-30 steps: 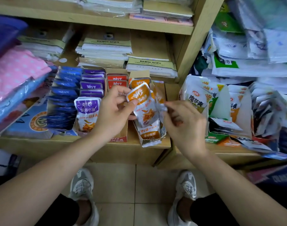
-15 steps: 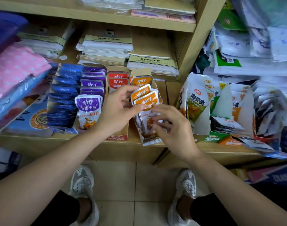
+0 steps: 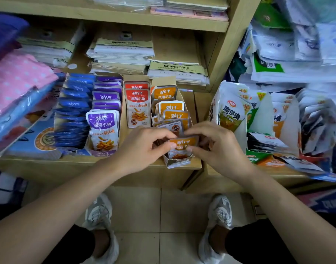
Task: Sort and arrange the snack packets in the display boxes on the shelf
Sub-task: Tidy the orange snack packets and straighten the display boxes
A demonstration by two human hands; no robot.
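Note:
Four cardboard display boxes stand side by side on the wooden shelf. They hold blue packets, purple packets, red packets and orange packets. At the front of the orange box, both hands pinch one orange packet: my left hand at its left edge, my right hand at its right edge. The packet stands upright in the box's front end, its lower part hidden by the box wall.
Stacks of paper pads lie behind the boxes. A pink dotted bundle sits at the left. To the right of the upright post, green and white snack bags and loose packets crowd the neighbouring shelf. Tiled floor and my shoes lie below.
Both hands have moved down and toward the front of the orange box, carrying an orange packet from above the row into the box's front end.

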